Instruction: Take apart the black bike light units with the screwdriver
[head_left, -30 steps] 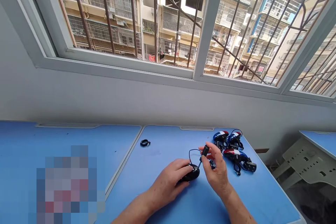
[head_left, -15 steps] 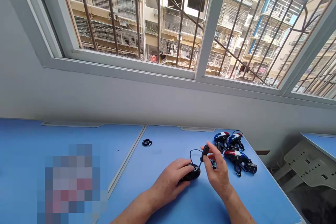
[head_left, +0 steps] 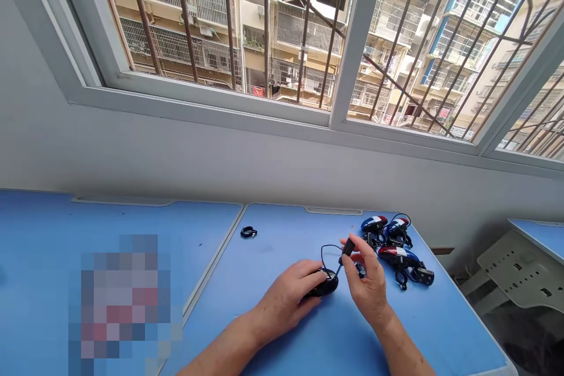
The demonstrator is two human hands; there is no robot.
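Note:
My left hand (head_left: pixel 293 294) is wrapped round a black rounded device (head_left: pixel 326 285) on the blue table, holding it down. My right hand (head_left: pixel 368 279) pinches the black handle of a small screwdriver (head_left: pixel 348 247) between thumb and fingers. The screwdriver is tilted, its shaft reaching down to the right part of the device; the exact contact of its tip is too small to tell. A thin black cable (head_left: pixel 325 248) loops up behind the device. Partly behind my right hand lies another small dark part (head_left: pixel 360 270).
Several blue, red and white devices with black clamps (head_left: pixel 399 257) lie at the table's right. A black ring clamp (head_left: pixel 248 232) is near the back. A blurred patch (head_left: pixel 121 299) covers something on the left table (head_left: pixel 35 247). Wall and barred window stand behind.
The view has shifted slightly. Both hands keep their hold on the device and the screwdriver; the screwdriver leans a little more to the right.

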